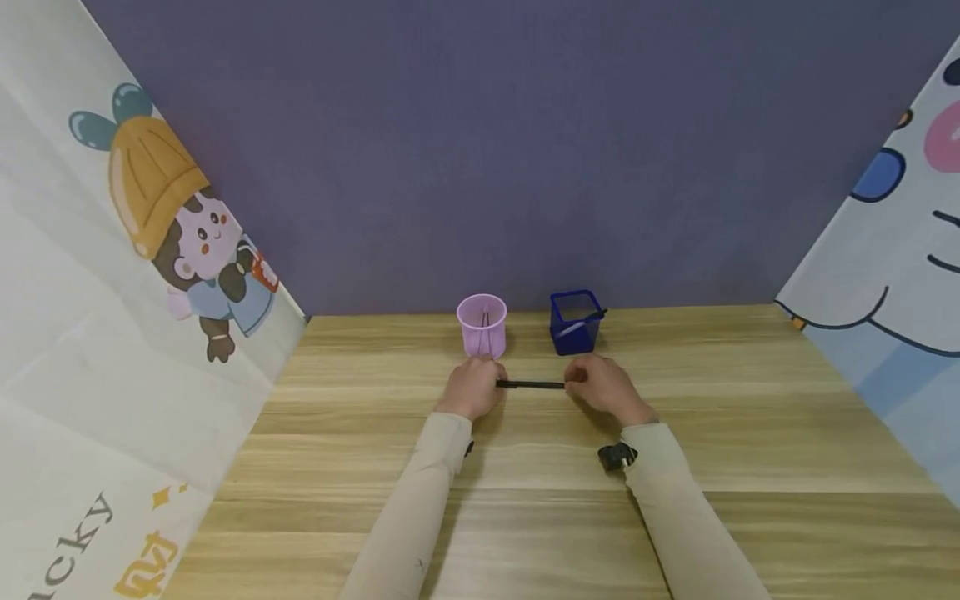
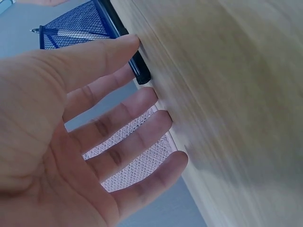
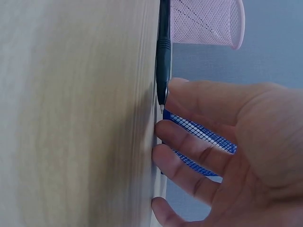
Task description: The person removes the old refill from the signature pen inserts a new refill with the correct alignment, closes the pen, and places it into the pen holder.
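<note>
A black retractable pen (image 1: 532, 384) lies crosswise between my two hands, close over the table. My left hand (image 1: 474, 387) pinches its blunt end between thumb and index finger. In the left wrist view the other fingers (image 2: 142, 137) spread out toward the tabletop. At the metal tip end, the thumb and index finger of my right hand (image 1: 600, 385) pinch the pen (image 3: 163, 61), its point poking out past them. Behind the left hand stands a pink round mesh cup (image 1: 482, 337). A blue square mesh holder (image 1: 574, 340) is behind the right hand, with another pen (image 1: 585, 322) leaning in it.
The wood-grain table (image 1: 540, 525) meets a dark grey-blue panel (image 1: 525, 167) just behind the two holders. White sheets with cartoon prints (image 1: 150, 333) border it on both sides. Dark wrist devices (image 1: 618, 456) sit at the cuffs of the light sleeves.
</note>
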Motion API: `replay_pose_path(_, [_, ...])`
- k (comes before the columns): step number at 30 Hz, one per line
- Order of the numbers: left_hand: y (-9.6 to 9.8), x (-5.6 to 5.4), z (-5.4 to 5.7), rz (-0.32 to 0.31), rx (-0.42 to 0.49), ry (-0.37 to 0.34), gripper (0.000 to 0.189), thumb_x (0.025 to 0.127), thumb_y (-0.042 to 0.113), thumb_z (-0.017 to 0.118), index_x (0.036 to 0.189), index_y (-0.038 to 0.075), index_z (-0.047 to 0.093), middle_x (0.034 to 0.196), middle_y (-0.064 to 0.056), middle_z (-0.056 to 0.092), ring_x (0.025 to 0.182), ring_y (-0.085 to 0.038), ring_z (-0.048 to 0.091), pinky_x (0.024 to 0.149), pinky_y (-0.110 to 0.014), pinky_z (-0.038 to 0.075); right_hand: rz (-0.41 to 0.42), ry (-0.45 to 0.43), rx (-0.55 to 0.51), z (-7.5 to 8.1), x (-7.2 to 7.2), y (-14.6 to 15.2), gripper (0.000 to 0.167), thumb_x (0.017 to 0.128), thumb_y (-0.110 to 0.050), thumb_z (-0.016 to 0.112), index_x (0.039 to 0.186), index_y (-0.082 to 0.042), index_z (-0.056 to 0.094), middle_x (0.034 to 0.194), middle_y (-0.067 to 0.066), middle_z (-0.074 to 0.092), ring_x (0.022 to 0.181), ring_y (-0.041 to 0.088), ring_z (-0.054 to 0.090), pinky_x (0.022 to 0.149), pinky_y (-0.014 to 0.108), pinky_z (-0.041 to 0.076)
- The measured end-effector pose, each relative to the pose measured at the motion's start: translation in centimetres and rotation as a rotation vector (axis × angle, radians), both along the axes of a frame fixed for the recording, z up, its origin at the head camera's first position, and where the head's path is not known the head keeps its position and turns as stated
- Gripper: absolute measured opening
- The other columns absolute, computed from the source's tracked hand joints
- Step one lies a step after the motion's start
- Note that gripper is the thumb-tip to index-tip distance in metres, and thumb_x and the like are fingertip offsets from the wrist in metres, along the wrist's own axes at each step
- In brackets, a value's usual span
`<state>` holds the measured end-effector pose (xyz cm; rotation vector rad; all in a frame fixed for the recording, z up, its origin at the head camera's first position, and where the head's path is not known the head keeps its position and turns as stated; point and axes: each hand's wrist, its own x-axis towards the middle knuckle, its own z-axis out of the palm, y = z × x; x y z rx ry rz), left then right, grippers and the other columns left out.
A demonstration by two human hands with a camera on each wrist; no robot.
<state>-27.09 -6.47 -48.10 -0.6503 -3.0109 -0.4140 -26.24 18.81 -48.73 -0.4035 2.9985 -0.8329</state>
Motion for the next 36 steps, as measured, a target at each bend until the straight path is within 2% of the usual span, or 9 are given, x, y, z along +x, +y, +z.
replay_pose_path(7, [0.00, 0.12, 0.12, 0.009, -0.014, 0.027, 0.017, 0.084, 0.017, 0.083, 0.101, 0.017, 0.080, 0.110, -0.004, 0.076, 0.106, -0.027, 0.070, 0.089, -0.047, 0.059, -0.006, -0.008, 0.003, 0.11, 0.08, -0.10, 0.008, 0.089, -0.015, 0.076, 0.096, -0.012, 0.074, 0.095, 0.005, 0.072, 0.094, 0.027, 0.067, 0.084, 0.050, 0.051])
replay_pose_path(15, [0.25, 0.44, 0.19, 0.002, -0.012, 0.051, 0.013, 0.083, 0.014, 0.083, 0.095, 0.017, 0.080, 0.104, -0.003, 0.076, 0.100, -0.026, 0.071, 0.084, -0.046, 0.060, -0.028, -0.013, 0.002, -0.02, 0.56, -0.19, 0.006, 0.087, -0.012, 0.077, 0.092, -0.013, 0.074, 0.097, 0.007, 0.070, 0.098, 0.032, 0.065, 0.086, 0.061, 0.047])
replay_pose_path(19, [0.31, 0.58, 0.22, 0.002, -0.021, 0.041, 0.013, 0.083, 0.012, 0.082, 0.095, 0.016, 0.079, 0.102, -0.002, 0.076, 0.097, -0.025, 0.072, 0.082, -0.045, 0.061, -0.034, -0.018, 0.001, -0.25, 0.68, -0.29, 0.005, 0.087, -0.012, 0.077, 0.089, -0.015, 0.073, 0.097, 0.007, 0.067, 0.100, 0.034, 0.062, 0.087, 0.065, 0.044])
replay_pose_path(31, [0.28, 0.59, 0.17, -0.056, 0.013, -0.006, 0.014, 0.087, 0.012, 0.080, 0.101, 0.015, 0.079, 0.105, -0.001, 0.078, 0.101, -0.025, 0.073, 0.090, -0.043, 0.059, -0.029, -0.026, 0.016, -0.31, 0.63, -0.32, 0.009, 0.091, -0.013, 0.075, 0.086, -0.015, 0.068, 0.100, 0.007, 0.063, 0.108, 0.040, 0.058, 0.090, 0.067, 0.041])
replay_pose_path(36, [-0.07, 0.32, 0.08, -0.078, 0.040, -0.015, 0.013, 0.089, 0.013, 0.077, 0.102, 0.015, 0.080, 0.104, -0.002, 0.079, 0.101, -0.025, 0.073, 0.091, -0.043, 0.059, 0.003, -0.012, -0.008, -0.22, 0.53, -0.04, 0.008, 0.092, -0.013, 0.073, 0.086, -0.014, 0.067, 0.098, 0.006, 0.068, 0.101, 0.034, 0.063, 0.090, 0.064, 0.045])
